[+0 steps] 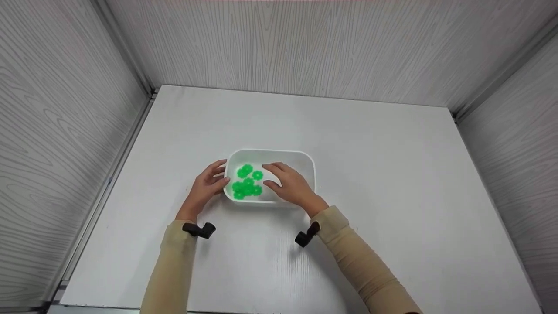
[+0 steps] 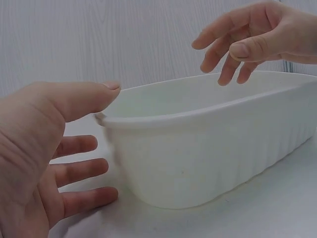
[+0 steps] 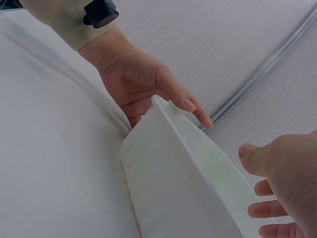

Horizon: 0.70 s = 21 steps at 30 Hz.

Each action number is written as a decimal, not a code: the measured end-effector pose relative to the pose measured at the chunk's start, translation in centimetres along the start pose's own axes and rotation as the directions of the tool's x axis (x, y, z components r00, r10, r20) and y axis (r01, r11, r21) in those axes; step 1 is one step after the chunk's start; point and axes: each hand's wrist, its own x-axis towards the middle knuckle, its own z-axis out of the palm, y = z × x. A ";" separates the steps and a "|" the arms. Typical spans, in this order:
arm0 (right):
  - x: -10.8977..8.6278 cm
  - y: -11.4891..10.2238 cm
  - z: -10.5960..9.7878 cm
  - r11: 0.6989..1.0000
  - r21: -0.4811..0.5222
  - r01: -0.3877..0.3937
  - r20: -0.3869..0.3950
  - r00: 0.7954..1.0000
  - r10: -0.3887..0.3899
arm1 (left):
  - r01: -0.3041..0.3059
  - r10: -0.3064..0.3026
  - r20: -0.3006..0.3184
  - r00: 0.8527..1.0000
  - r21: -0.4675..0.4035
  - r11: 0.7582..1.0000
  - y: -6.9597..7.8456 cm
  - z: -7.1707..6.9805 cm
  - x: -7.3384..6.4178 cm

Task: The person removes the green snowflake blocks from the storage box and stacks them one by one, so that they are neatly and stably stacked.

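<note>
A white plastic basin point(image 1: 270, 203) with rounded corners stands on the table. Several green flower-shaped pieces point(image 1: 247, 187) lie in its left half, some overlapping. My left hand point(image 1: 208, 182) holds the basin's left end, thumb over the rim and fingers along the outer wall. In the left wrist view, its lower fingers point(image 2: 81, 172) are spread beside that wall. Over the basin's right half is my right hand point(image 1: 290, 185), its fingers loosely bent and parted, with nothing between them. Just left of its fingertips lies a single green piece point(image 1: 257, 175). The left wrist view shows that hand above the rim.
The white table point(image 1: 383, 183) spreads around the basin. Wood-grain panels point(image 1: 279, 48) rise behind it and at both sides. Both wrists carry a black camera mount point(image 1: 199, 230) over beige sleeves point(image 1: 168, 270).
</note>
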 end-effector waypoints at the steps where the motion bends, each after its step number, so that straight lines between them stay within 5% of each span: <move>1: 0.1 0.0 0.2 1.000 -0.001 -0.003 0.014 1.000 0.003 | 0.001 -0.001 0.007 1.000 -0.009 1.000 -0.1 -0.1 0.1; 8: 1.3 -0.3 1.2 0.996 0.070 -0.059 0.143 0.989 0.048 | 0.033 -0.030 0.032 0.999 -0.077 0.997 -0.3 -0.6 0.2; 21: 3.4 -0.1 2.9 0.980 0.059 -0.192 0.331 0.929 0.162 | 0.103 -0.100 0.043 0.994 -0.076 0.992 -0.3 -0.5 0.5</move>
